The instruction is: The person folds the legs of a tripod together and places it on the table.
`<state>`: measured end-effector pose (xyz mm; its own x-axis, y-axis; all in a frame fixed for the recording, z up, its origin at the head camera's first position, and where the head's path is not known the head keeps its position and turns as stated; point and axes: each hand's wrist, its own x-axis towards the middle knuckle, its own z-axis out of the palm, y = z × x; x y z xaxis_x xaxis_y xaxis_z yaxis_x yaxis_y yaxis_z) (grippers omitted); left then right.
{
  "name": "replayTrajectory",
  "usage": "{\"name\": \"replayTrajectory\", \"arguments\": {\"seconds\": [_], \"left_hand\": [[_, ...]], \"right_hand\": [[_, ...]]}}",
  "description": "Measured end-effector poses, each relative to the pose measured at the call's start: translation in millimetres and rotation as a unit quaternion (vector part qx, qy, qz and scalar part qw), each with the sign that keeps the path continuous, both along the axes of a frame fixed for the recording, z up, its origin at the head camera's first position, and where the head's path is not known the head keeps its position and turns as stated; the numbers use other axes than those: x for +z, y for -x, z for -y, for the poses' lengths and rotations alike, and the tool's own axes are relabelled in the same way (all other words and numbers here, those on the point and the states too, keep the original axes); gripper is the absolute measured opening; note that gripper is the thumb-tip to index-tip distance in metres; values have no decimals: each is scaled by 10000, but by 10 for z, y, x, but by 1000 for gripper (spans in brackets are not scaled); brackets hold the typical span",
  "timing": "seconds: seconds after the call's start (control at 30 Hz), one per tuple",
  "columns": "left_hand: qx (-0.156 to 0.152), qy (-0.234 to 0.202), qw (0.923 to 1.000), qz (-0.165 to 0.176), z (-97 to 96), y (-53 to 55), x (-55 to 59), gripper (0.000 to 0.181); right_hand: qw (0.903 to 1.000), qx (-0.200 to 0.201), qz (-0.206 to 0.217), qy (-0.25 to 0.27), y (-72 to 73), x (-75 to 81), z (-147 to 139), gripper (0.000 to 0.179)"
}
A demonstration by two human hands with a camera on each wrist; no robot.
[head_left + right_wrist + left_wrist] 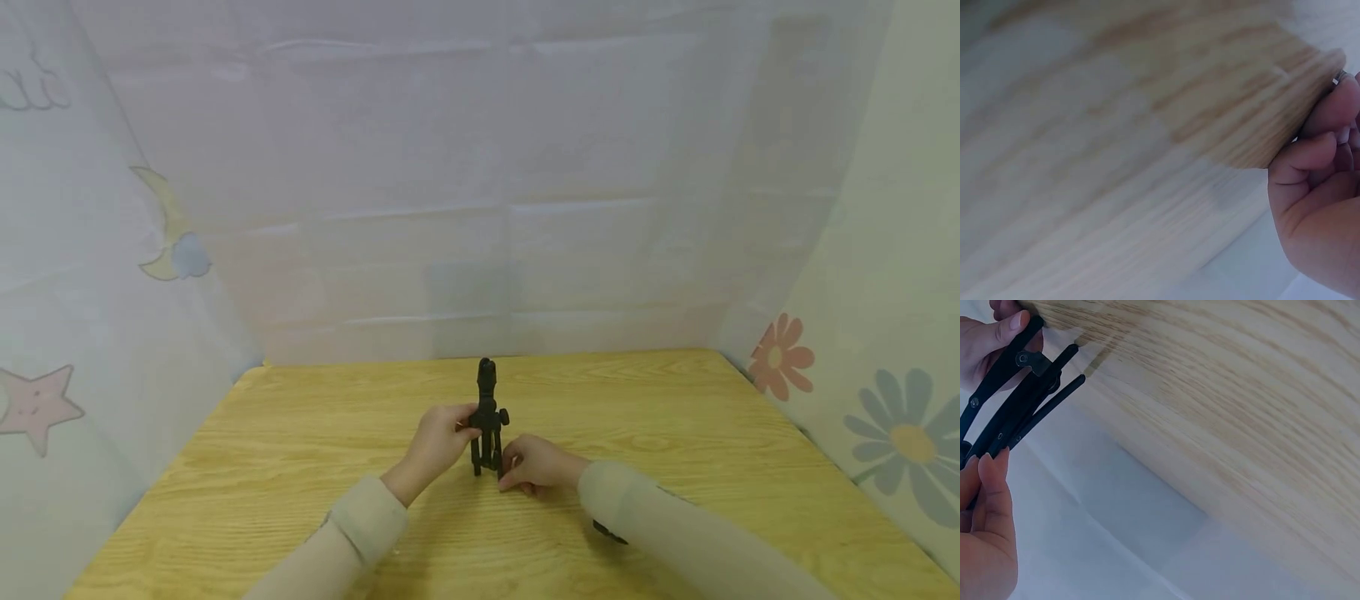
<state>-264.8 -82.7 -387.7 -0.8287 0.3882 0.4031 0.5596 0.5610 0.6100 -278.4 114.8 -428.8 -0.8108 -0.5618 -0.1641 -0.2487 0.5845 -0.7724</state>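
Note:
A small black tripod (486,417) stands upright on the wooden table, its legs drawn close together and a round knob on its right side. My left hand (442,435) grips its upper body from the left, thumb and fingers at the collar above the legs. Low on the right, my right hand (536,463) pinches the foot of one leg. The left wrist view shows the legs (1054,369) slightly fanned, with a hinged brace on the leg at the right hand's thumb. In the right wrist view the curled right fingers (1310,156) hide most of the tripod.
The wood-grained table (300,425) reaches back to a pale, creased sheet (570,167). Patterned sheets hang at both sides, with a star (41,404) on the left and flowers (911,442) on the right. A small dark piece (609,532) shows under the right sleeve.

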Motion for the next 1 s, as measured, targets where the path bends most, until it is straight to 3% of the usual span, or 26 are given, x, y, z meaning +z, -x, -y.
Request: {"name": "replayTrajectory", "arguments": {"seconds": [0.23,0.47,0.67,0.9,1.0], "left_hand": [[118,83,9998,-131,2,-21,-16,32],[18,152,9995,-272,17,-3,-47,30],[14,107,9997,-225,39,24,-39,30],[-70,-86,9999,-7,64,55,-61,31],[-105,-17,9999,-104,100,87,-56,30]], "right_hand": [[9999,76,-104,-71,-1,-26,8,17],[9996,119,-21,-267,-12,-9,30,12],[9988,184,-56,-458,5,36,74,11],[9962,45,-368,-783,62,-31,124,18],[9956,37,-418,-841,71,-32,156,20]]}}
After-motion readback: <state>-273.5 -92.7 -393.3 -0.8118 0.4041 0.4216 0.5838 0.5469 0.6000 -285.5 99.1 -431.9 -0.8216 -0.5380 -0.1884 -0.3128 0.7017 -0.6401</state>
